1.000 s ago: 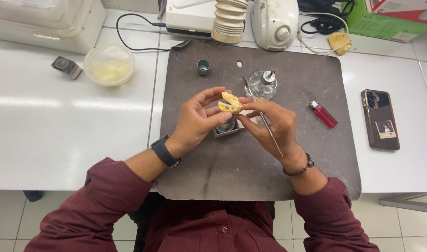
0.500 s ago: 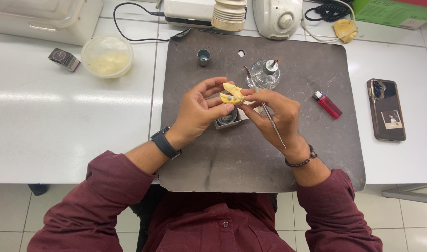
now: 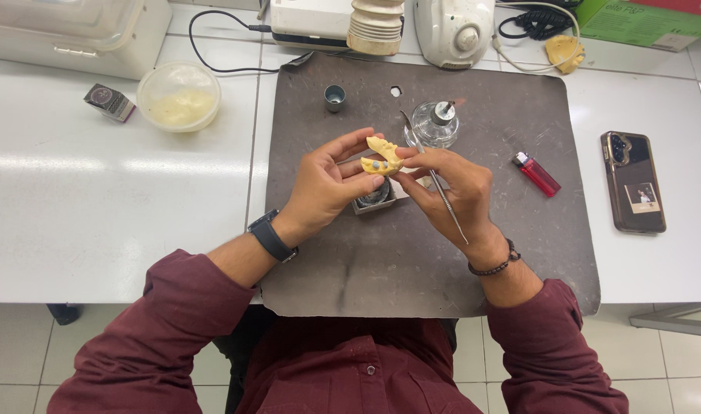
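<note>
Above the dark mat [image 3: 350, 268], the yellow dental model [image 3: 381, 157] lies pinched in the left hand [image 3: 327, 188], thumb below and fingertips above, its long axis tilting from near left to far right. Beside it, the right hand [image 3: 454, 188] grips a thin metal tool [image 3: 435, 180].

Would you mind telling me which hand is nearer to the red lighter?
Right. The right hand sits just left of the lighter; the left hand is farther left.
</note>
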Available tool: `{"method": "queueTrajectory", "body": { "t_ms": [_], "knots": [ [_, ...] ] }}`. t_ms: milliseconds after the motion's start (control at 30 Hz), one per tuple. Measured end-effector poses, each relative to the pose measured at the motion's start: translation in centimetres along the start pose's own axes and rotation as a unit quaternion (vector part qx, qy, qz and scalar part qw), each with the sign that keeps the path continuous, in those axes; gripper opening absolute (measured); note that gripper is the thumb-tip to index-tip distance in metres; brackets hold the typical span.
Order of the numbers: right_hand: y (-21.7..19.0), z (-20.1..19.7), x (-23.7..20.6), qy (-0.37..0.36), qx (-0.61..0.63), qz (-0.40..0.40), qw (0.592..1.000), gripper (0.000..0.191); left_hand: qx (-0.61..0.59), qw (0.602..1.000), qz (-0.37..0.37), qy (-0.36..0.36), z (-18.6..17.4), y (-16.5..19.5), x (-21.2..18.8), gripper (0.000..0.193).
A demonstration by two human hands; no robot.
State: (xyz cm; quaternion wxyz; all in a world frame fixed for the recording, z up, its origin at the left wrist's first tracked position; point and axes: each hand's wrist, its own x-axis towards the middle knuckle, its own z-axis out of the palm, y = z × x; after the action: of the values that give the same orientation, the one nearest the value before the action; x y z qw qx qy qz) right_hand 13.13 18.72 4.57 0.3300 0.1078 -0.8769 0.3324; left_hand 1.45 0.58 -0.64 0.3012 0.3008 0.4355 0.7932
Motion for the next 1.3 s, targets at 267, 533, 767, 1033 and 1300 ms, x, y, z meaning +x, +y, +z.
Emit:
{"method": "queueTrajectory", "body": {
  "t_ms": [267, 533, 767, 1033, 1300],
  "knots": [
    [0.2, 0.0, 0.2, -0.003, -0.005, -0.003, 1.0, 0.03, 0.013, 1.0, 0.008, -0.001, 0.3, 0.2, 0.0, 0.071],
    [0.0, -0.1, 0.2, -0.004, -0.016, -0.004, 1.0, 0.029, 0.007, 1.0, 0.009, -0.01, 0.5, 0.6, 0.0, 0.072],
    [0.1, -0.1, 0.3, -0.005, 0.002, -0.005, 1.0, 0.031, 0.002, 1.0, 0.013, -0.014, 0.5, 0.7, -0.1, 0.072],
    [1.6, -2.3, 0.2, 0.075, 0.136, 0.067, 0.986, 0.028, 0.006, 0.999, 0.035, 0.02, 0.1, 0.3, 0.0, 0.07],
    [3.9, -4.2, 0.9, 0.157, 0.043, 0.182, 0.97, 0.01, 0.026, 0.999, 0.029, 0.032, 0.0, 0.3, 0.1, 0.071]
  ]
}}
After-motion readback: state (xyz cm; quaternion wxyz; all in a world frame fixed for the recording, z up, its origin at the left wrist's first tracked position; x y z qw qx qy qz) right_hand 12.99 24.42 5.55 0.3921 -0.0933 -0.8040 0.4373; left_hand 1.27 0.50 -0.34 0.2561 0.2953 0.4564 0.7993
